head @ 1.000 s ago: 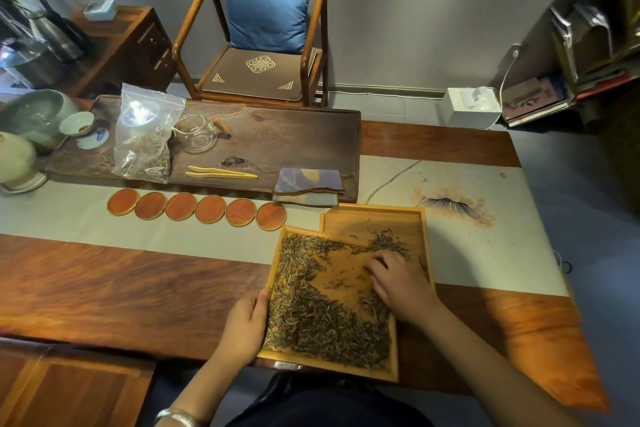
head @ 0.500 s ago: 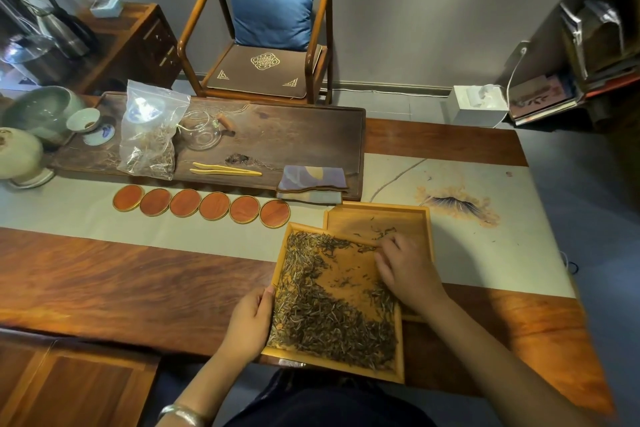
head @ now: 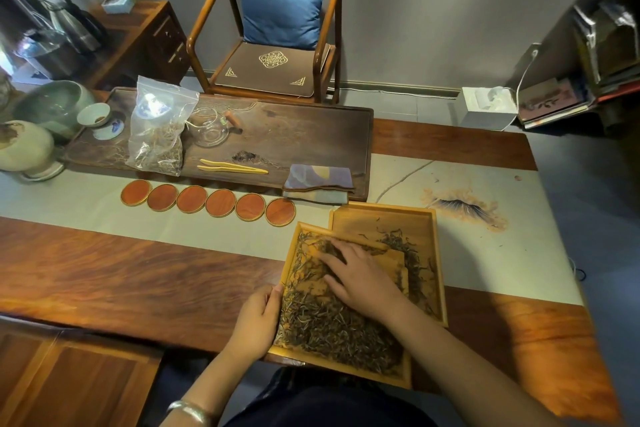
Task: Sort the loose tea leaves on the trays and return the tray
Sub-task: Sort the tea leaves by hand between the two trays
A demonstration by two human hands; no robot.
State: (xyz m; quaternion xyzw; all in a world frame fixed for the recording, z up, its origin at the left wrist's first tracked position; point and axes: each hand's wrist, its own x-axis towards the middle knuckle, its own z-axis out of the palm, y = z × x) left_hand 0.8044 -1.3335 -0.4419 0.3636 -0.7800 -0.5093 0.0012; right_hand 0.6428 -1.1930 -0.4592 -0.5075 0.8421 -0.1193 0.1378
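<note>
Left hand point(head: 258, 322) grips near tray point(head: 341, 376) at its 9 o'clock edge | right hand point(head: 360, 279), fingers flat, grasping nothing, presses tea leaves point(head: 329, 326) | second tray point(head: 437, 253) at 1 o'clock | tip: sweep lightly, hold tray steady.

A tea room: a dark tea tray point(head: 311, 135) centre frame, 6 round coasters point(head: 207, 203) below it, armchair point(head: 277, 31) at top.

Wooden table point(head: 138, 274), pale runner point(head: 519, 253) lengthwise along it. On runner: six round coasters point(head: 207, 199) in row, dark tea board point(head: 294, 135) behind them. Two light wooden trays point(head: 438, 253) overlapping at near edge. Pale jar point(head: 24, 149) at far left.
</note>
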